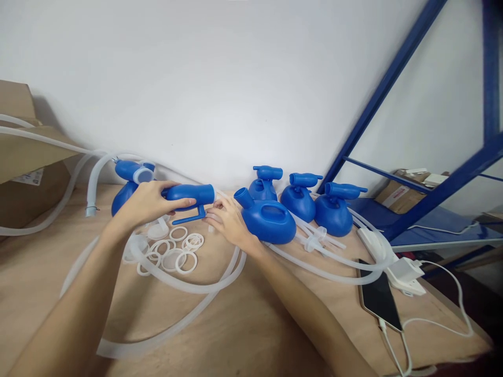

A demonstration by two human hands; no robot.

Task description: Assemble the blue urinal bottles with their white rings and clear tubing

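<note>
My left hand [151,203] is wrapped round a blue plastic tube piece [198,194] with a handle-like bracket [190,218] under it, raised above the table. Close to the bracket's right end, my right hand [228,217] has its fingers drawn together; what they hold, if anything, is too small to name. Just right of that hand a blue bottle [271,224] stands with its open neck tilted up to the left. White rings [186,262] lie scattered below my left hand, beside a translucent hose [188,287].
Three blue bottles with spouts [334,215] stand at the back right. Another blue bottle [122,196] is behind my left hand. A phone [379,296], a power strip [406,280] and cables lie at right. Cardboard boxes [35,193] are at left, a blue rack [387,84] at right.
</note>
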